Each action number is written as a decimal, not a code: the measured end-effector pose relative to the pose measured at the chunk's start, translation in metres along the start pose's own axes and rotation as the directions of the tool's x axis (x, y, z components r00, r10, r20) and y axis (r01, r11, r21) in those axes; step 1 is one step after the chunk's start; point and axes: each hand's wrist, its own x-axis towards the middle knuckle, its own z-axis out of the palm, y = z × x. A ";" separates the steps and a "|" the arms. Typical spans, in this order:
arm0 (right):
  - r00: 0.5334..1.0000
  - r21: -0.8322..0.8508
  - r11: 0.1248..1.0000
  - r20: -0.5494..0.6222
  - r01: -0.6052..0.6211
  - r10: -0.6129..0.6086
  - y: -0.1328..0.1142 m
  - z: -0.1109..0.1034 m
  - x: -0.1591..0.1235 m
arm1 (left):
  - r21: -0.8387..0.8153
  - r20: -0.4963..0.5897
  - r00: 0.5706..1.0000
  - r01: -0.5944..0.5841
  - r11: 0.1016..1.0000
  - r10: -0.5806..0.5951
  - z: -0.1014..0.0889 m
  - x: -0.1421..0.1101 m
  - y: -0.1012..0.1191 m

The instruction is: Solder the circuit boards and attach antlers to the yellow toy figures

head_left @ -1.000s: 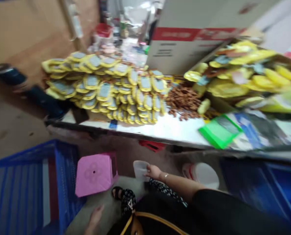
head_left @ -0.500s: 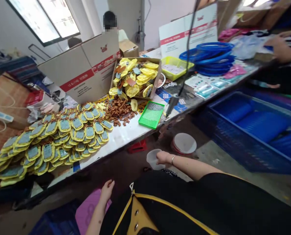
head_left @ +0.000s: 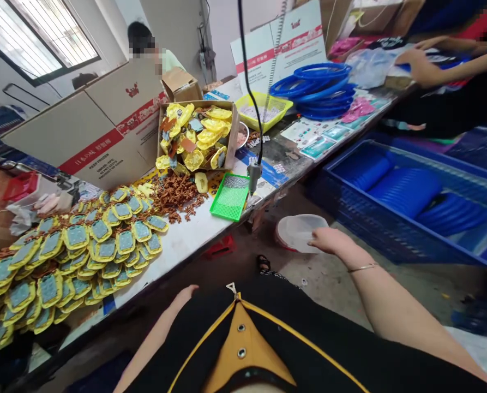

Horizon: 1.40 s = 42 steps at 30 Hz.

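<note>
My right hand grips the rim of a translucent plastic tub, held low beyond the table's front edge. Behind the tub, a round pale-topped object with a reddish side is partly covered by it. My left hand hangs beside my black clothing, below the table edge; its fingers are mostly hidden. On the table, closest to that hand, lies a large pile of yellow pieces with grey panels. Beside them is a heap of small brown parts.
A green tray sits at the table edge under a hanging electric screwdriver. Behind are a carton of yellow shells, a yellow basket and blue rings. A blue crate stands right, near a co-worker's hands.
My right hand has carried the tub rightward, in front of the round pale-topped object. My left hand has drawn in against my clothing. The view has shifted, and the pink seat-like surface is out of sight.
</note>
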 end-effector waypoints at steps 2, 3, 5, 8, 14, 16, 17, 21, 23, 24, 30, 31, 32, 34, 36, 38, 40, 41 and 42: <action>1.000 0.029 1.000 -0.028 -0.010 0.011 0.024 -0.020 0.006 | -0.020 -0.016 1.000 -0.002 1.000 0.002 -0.013 0.027 0.033; 0.999 0.043 0.999 -0.053 -0.005 0.007 0.035 -0.031 0.010 | -0.028 -0.045 0.999 0.001 1.000 -0.003 -0.019 0.042 0.051; 0.991 0.059 0.998 -0.130 0.014 -0.007 0.051 -0.054 0.018 | -0.042 -0.128 0.992 0.010 0.999 -0.015 -0.028 0.069 0.091; 0.960 0.035 0.996 -0.273 0.078 -0.065 0.064 -0.088 0.036 | -0.056 -0.240 0.971 0.002 0.998 -0.016 -0.033 0.101 0.145; 0.887 -0.010 0.975 -0.413 0.224 -0.208 0.045 -0.125 0.084 | 0.033 -0.334 0.939 -0.073 0.997 0.080 -0.025 0.120 0.186; 0.877 -0.008 0.965 -0.417 0.261 -0.240 0.031 -0.126 0.097 | 0.075 -0.323 0.941 -0.081 0.994 0.101 -0.025 0.120 0.184; 0.873 0.002 0.959 -0.416 0.282 -0.256 0.025 -0.125 0.102 | 0.090 -0.313 0.944 -0.075 0.993 0.100 -0.026 0.121 0.182; 0.867 0.049 0.949 -0.424 0.311 -0.262 0.002 -0.116 0.114 | 0.145 -0.296 0.947 -0.087 0.986 0.127 -0.038 0.135 0.180; 0.871 0.062 0.956 -0.432 0.285 -0.231 -0.005 -0.112 0.115 | 0.167 -0.297 0.941 -0.116 0.979 0.162 -0.045 0.148 0.183; 0.872 0.070 0.958 -0.438 0.277 -0.219 -0.007 -0.112 0.115 | 0.183 -0.295 0.939 -0.127 0.975 0.177 -0.048 0.155 0.185; 0.856 0.117 0.958 -0.487 0.261 -0.174 -0.011 -0.117 0.124 | 0.348 -0.218 0.949 -0.143 0.926 0.229 -0.057 0.179 0.198; 0.853 0.121 0.958 -0.494 0.261 -0.170 -0.011 -0.120 0.130 | 0.362 -0.210 0.949 -0.146 0.921 0.234 -0.057 0.180 0.198; 0.849 0.125 0.955 -0.500 0.267 -0.172 -0.010 -0.123 0.136 | 0.372 -0.208 0.950 -0.145 0.917 0.235 -0.058 0.181 0.199; 0.840 0.127 0.949 -0.508 0.290 -0.189 -0.009 -0.130 0.151 | 0.386 -0.222 0.950 -0.123 0.914 0.222 -0.059 0.181 0.198; 0.832 0.126 0.940 -0.512 0.318 -0.213 -0.005 -0.139 0.168 | 0.397 -0.252 0.949 -0.080 0.915 0.192 -0.060 0.178 0.198; 0.826 0.129 0.930 -0.513 0.344 -0.235 0.000 -0.149 0.183 | 0.407 -0.268 0.950 -0.038 0.913 0.159 -0.061 0.174 0.201; 0.822 0.140 0.922 -0.514 0.361 -0.244 0.007 -0.158 0.197 | 0.418 -0.263 0.955 -0.015 0.908 0.136 -0.062 0.170 0.207; 0.822 0.148 0.919 -0.513 0.366 -0.245 0.010 -0.161 0.203 | 0.422 -0.260 0.957 -0.006 0.906 0.127 -0.063 0.167 0.210; 0.823 0.156 0.916 -0.512 0.370 -0.246 0.014 -0.165 0.209 | 0.426 -0.259 0.959 0.003 0.905 0.119 -0.063 0.166 0.214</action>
